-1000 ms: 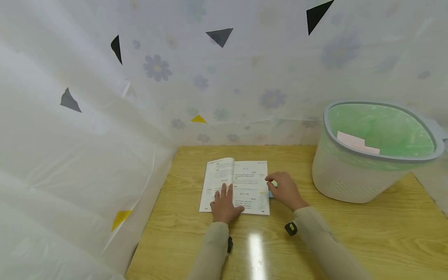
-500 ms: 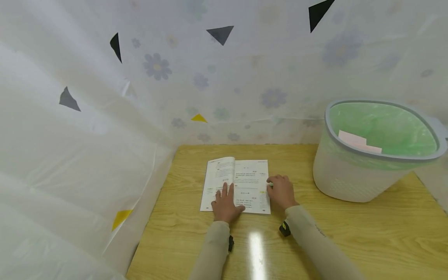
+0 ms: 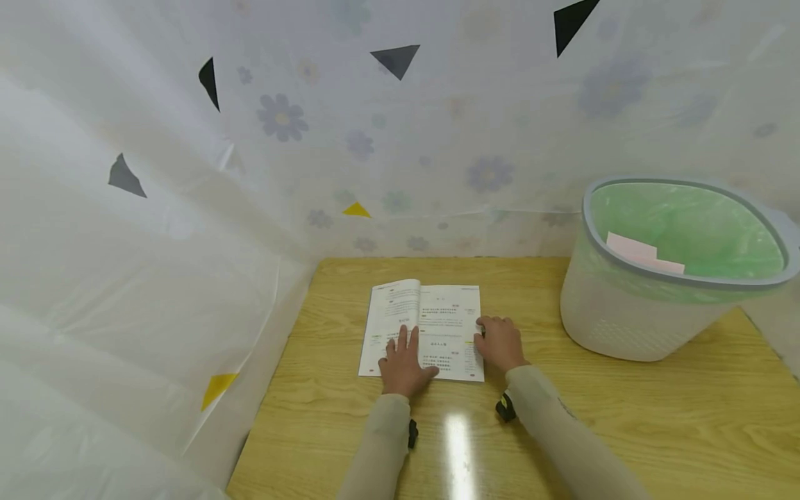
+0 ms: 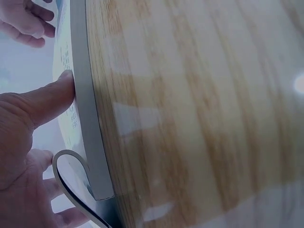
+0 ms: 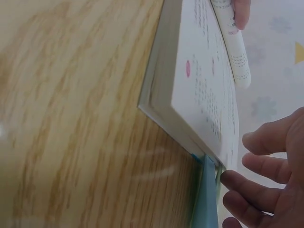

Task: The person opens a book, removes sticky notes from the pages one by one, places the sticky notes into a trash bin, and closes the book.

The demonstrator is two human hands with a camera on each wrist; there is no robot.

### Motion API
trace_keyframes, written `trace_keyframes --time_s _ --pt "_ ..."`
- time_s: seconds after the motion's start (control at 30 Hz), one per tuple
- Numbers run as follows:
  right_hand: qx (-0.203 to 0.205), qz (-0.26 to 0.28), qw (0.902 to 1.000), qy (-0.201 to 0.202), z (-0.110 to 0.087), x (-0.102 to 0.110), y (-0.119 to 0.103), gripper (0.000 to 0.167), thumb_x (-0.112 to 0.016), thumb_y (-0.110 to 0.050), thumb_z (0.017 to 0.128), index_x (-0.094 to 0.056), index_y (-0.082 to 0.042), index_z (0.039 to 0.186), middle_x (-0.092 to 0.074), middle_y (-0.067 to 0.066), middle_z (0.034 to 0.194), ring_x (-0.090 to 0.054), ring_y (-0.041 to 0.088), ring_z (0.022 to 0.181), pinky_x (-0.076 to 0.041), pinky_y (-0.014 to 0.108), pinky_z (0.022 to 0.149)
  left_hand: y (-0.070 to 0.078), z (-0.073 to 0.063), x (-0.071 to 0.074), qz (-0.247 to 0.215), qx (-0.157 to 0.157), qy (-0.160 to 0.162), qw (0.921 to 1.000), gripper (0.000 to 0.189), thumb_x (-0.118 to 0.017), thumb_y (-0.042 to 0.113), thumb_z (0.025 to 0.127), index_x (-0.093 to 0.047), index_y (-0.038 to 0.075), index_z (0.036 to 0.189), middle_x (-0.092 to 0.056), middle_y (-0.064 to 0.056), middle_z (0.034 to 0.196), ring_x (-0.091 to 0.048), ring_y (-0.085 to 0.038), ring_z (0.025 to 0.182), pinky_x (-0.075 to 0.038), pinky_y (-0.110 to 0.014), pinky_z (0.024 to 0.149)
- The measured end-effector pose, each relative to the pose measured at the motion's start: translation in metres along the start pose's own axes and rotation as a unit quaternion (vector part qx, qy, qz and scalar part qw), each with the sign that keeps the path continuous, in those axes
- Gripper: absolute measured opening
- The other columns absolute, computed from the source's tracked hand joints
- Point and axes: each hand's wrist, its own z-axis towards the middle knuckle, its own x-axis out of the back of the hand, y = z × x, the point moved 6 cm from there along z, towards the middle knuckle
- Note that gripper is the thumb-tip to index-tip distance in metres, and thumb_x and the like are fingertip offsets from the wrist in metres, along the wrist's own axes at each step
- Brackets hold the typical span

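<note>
An open book (image 3: 448, 316) with printed pages lies on the wooden table. My left hand (image 3: 403, 368) rests on it with spread fingers, across the lower left page and the middle. In the left wrist view, its thumb (image 4: 54, 97) touches the page near the book's edge; a page curls up beside the fingers. At the book's right edge is my right hand (image 3: 502, 345), its fingers loosely bent. The right wrist view shows a blue strip (image 5: 205, 192) and a thin green strip (image 5: 218, 183) sticking out of the book. One right fingertip is at the green strip; no grip shows.
A tall pale basket (image 3: 612, 312) with a grey rim and green inside stands on the right of the table (image 3: 656, 417). Pink paper (image 3: 637, 251) shows inside it. A flowered plastic sheet (image 3: 425, 153) hangs behind, and white sheeting (image 3: 144, 292) borders the left side.
My right hand has moved slightly left and down to the book's right edge. The green piece seen by its fingers earlier is now hidden in the head view. The left hand stays put.
</note>
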Motion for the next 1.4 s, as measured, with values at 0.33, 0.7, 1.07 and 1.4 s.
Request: trace_keyframes --time_s 0.33,0.7,1.07,1.4 --pt "-0.028 0.029 0.9990 -0.015 0.004 -0.002 -0.001 0.042 -0.060 -0.016 0.091 -0.061 0.004 0.128 -0.068 0.023 0.122 -0.063 0.042 0.107 -0.051 0.056 0.090 -0.002 0.001 0.000 0.002 0.003 -0.005 1.0000 0.100 -0.080 0.049 0.077 -0.027 0.024 0.158 -0.022 -0.006 0.167 -0.030 -0.042 0.147 -0.036 -0.066 0.106" --pt "-0.068 0.090 0.9935 -0.014 0.006 -0.003 0.005 0.038 -0.058 -0.009 0.091 -0.061 0.006 0.125 -0.068 0.021 0.113 -0.062 0.029 0.094 -0.052 0.046 0.085 0.000 0.001 0.001 -0.002 0.003 -0.010 0.9999 0.099 -0.080 0.048 0.078 -0.027 0.024 0.158 -0.022 -0.006 0.167 -0.030 -0.042 0.147 -0.036 -0.066 0.107" --pt "-0.007 0.198 0.9785 0.058 0.001 0.013 -0.025 0.028 -0.063 -0.011 0.094 -0.062 -0.001 0.120 -0.069 0.015 0.102 -0.065 0.023 0.084 -0.052 0.036 0.073 0.002 0.000 0.003 -0.003 0.004 -0.012 0.9999 0.098 -0.079 0.049 0.078 -0.027 0.025 0.158 -0.021 -0.005 0.167 -0.030 -0.041 0.148 -0.035 -0.066 0.108" --pt "0.115 0.155 0.9792 0.063 -0.012 0.001 -0.059 0.019 -0.068 -0.008 0.090 -0.070 -0.005 0.109 -0.067 0.011 0.102 -0.060 0.027 0.094 -0.050 0.043 0.081 -0.002 0.003 0.000 -0.007 -0.008 -0.028 0.9996 0.097 -0.078 0.049 0.080 -0.025 0.025 0.158 -0.021 -0.005 0.167 -0.032 -0.041 0.146 -0.037 -0.066 0.105"
